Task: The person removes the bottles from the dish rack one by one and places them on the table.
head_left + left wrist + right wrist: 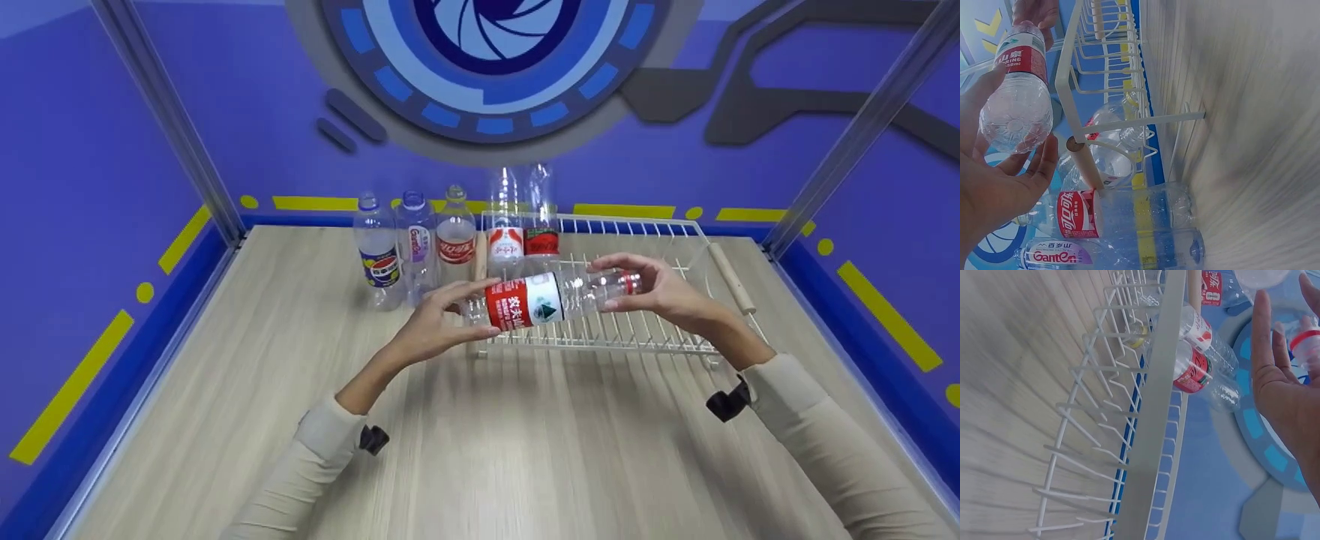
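Observation:
A clear plastic bottle (574,295) with a red and white label is held on its side above the front of a white wire rack (600,346). My left hand (439,319) grips its base end, thumb and fingers on opposite sides. At the other end my right hand (660,289) holds the neck, near its red ring. In the left wrist view the bottle's ribbed base (1016,124) faces the camera, the left fingers curved beneath it. The right wrist view shows only part of the bottle, the neck (1304,343) beside the right palm.
Two bottles stand upside down in the rack's left end, one with a white and red label (506,243), one with a red label (541,241). Left of the rack, upright on the table (300,360), are a Pepsi bottle (379,259), a Ganten bottle (417,244) and a Coca-Cola bottle (456,240).

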`<act>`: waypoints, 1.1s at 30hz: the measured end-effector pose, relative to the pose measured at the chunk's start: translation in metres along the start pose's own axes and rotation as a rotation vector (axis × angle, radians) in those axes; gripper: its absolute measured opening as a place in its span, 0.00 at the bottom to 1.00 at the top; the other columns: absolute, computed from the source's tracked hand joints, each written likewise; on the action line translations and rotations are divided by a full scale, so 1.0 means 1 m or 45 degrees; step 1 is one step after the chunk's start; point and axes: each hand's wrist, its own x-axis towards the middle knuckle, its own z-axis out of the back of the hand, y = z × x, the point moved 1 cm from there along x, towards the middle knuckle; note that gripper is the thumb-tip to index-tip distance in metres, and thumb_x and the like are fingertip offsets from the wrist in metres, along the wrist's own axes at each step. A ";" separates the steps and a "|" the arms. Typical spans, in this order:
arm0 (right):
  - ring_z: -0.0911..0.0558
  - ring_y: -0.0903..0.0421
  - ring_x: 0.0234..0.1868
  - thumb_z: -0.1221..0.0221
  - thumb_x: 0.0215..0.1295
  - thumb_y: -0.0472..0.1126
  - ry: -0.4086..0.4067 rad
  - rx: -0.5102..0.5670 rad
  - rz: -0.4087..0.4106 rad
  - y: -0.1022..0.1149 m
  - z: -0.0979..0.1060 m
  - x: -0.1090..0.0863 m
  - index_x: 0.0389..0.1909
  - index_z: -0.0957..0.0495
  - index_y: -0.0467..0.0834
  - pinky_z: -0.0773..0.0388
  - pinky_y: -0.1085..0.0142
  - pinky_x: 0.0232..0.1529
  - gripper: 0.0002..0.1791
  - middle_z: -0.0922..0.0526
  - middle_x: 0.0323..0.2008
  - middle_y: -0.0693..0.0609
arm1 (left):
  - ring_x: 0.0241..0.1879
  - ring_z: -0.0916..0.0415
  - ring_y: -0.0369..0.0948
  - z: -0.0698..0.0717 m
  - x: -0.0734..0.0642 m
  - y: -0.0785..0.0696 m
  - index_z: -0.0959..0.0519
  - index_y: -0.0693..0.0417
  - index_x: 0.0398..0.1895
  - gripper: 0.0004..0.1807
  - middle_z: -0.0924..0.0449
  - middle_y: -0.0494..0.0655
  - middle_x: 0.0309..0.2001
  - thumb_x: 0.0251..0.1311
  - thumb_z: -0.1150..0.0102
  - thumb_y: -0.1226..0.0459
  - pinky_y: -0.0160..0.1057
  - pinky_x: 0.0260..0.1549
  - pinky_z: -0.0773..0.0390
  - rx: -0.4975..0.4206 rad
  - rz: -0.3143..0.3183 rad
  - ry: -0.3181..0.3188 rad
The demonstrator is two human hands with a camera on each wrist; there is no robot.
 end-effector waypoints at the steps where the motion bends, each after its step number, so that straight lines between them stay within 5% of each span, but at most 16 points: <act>1: 0.15 0.56 0.52 0.35 0.61 0.25 0.011 0.003 0.006 0.000 0.002 -0.001 0.69 0.32 0.36 0.15 0.61 0.53 0.34 0.25 0.66 0.44 | 0.59 0.26 0.43 0.001 0.000 0.001 0.28 0.39 0.72 0.37 0.24 0.46 0.66 0.58 0.26 0.55 0.45 0.55 0.20 -0.004 -0.005 0.002; 9: 0.20 0.54 0.63 0.41 0.66 0.22 -0.036 0.025 0.064 -0.003 0.032 -0.021 0.71 0.35 0.35 0.17 0.57 0.57 0.33 0.21 0.64 0.48 | 0.61 0.25 0.47 0.008 -0.006 0.013 0.28 0.41 0.73 0.37 0.25 0.48 0.68 0.60 0.27 0.56 0.51 0.57 0.20 -0.070 0.063 -0.017; 18: 0.15 0.57 0.56 0.49 0.74 0.26 -0.196 -0.081 0.082 -0.003 0.083 -0.047 0.70 0.32 0.36 0.15 0.62 0.53 0.25 0.17 0.59 0.51 | 0.63 0.27 0.51 0.024 -0.011 0.020 0.32 0.37 0.75 0.38 0.28 0.52 0.70 0.61 0.29 0.56 0.50 0.57 0.21 -0.191 0.209 -0.072; 25: 0.16 0.59 0.57 0.54 0.76 0.25 -0.230 0.090 0.124 -0.010 0.120 -0.072 0.70 0.32 0.35 0.17 0.64 0.55 0.24 0.17 0.57 0.52 | 0.66 0.29 0.51 0.039 -0.016 0.026 0.33 0.39 0.75 0.36 0.28 0.53 0.69 0.65 0.32 0.62 0.48 0.59 0.22 -0.373 0.225 -0.132; 33: 0.14 0.59 0.52 0.54 0.77 0.25 -0.392 0.206 0.157 -0.024 0.149 -0.099 0.67 0.27 0.38 0.15 0.66 0.52 0.22 0.14 0.53 0.52 | 0.71 0.37 0.55 0.061 -0.029 0.033 0.42 0.42 0.80 0.39 0.38 0.55 0.74 0.69 0.38 0.66 0.50 0.63 0.23 -0.560 0.255 -0.212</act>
